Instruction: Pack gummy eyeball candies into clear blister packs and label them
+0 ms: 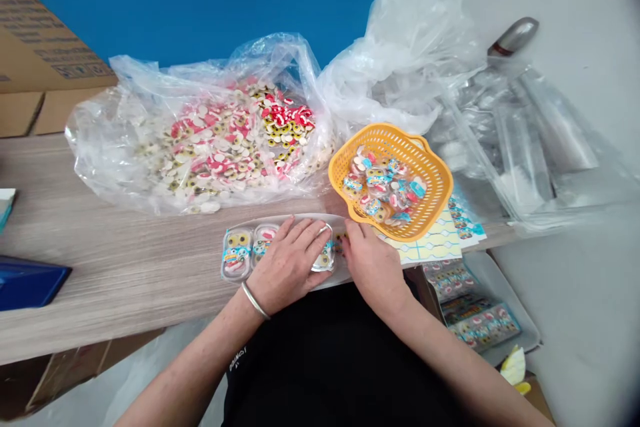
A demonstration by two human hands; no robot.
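A row of small clear boxes [237, 255] lies at the table's front edge, inside what looks like a clear plastic sleeve. Yellow-and-black eye-like pieces, red-and-white pieces and blue printed labels show through the lids. My left hand [293, 250] rests flat over the middle boxes, fingers spread and pressing lightly on top. At the row's right end, my right hand [373, 260] has its fingers bent together on another small clear box [339, 243], mostly covered by the hand. Just beyond it stands a yellow basket [435, 173] holding several small labelled packs.
A large clear bag [115, 140] of red, white and yellow pieces lies at the back. Crumpled plastic bags [400, 60] and clear sleeves [530, 140] fill the right side. Label sheets [435, 243] lie beneath the basket. Lower right, a bin [523, 313] holds filled packs; a blue object [33, 282] sits left.
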